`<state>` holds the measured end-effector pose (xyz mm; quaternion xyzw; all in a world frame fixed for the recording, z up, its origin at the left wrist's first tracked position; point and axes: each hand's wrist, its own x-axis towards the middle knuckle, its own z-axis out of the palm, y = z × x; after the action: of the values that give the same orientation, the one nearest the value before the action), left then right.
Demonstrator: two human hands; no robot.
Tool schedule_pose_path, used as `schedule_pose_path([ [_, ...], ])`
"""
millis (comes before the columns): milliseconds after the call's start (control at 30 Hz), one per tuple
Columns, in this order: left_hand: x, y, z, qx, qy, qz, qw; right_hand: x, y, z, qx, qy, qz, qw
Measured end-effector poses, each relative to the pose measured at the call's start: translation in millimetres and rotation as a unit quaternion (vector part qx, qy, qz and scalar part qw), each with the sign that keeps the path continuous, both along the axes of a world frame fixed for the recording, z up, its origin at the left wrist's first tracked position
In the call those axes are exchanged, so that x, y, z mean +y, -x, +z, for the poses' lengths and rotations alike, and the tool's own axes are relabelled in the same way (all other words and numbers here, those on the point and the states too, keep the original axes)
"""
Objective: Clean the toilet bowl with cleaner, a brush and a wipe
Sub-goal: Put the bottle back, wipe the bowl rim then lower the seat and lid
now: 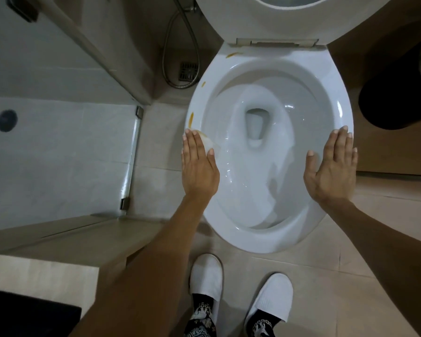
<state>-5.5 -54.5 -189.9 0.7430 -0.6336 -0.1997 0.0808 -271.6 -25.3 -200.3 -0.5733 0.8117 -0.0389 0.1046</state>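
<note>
Toilet bowl (336, 132), left hand (198, 164) flat pressing wipe (210, 143) on rim, right hand (332, 164) flat, fingers straight.

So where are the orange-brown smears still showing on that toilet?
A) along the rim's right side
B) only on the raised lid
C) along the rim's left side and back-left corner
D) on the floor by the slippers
C: orange-brown smears dot the left side of the rim and its back-left corner, just ahead of the left hand, which presses a wipe flat there; the right side looks unmarked.
</note>
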Motion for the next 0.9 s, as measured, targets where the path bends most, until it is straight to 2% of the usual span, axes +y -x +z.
schedule_pose_path([
  [100,-26.3,-3.7,-0.8,-0.018,0.002,-0.015,1.0,-0.2,0.3,0.3,-0.002,-0.007,-0.002,1.0],
  [200,-19.7,-9.8,-4.3,-0.032,0.007,-0.029,0.999,-0.6,-0.3,1.3,0.002,-0.011,-0.002,1.0],
  [300,11.4,-13.1,-3.9,0.003,0.032,-0.05,0.998,-1.0,-0.3,1.6,0.002,-0.012,-0.004,1.0],
  [467,36.6,-10.5,5.7,0.045,-0.002,-0.046,0.998,-1.0,-1.2,2.3,-0.004,-0.01,-0.007,1.0],
  [767,-54.4,-11.7,3.6,0.066,-0.007,-0.053,0.996,-1.0,-1.3,3.0,0.006,-0.012,-0.003,1.0],
  [900,-55.0,-15.9,2.5,0.041,-0.008,-0.067,0.997,-1.9,-2.4,3.4,0.008,-0.018,-0.003,1.0],
])
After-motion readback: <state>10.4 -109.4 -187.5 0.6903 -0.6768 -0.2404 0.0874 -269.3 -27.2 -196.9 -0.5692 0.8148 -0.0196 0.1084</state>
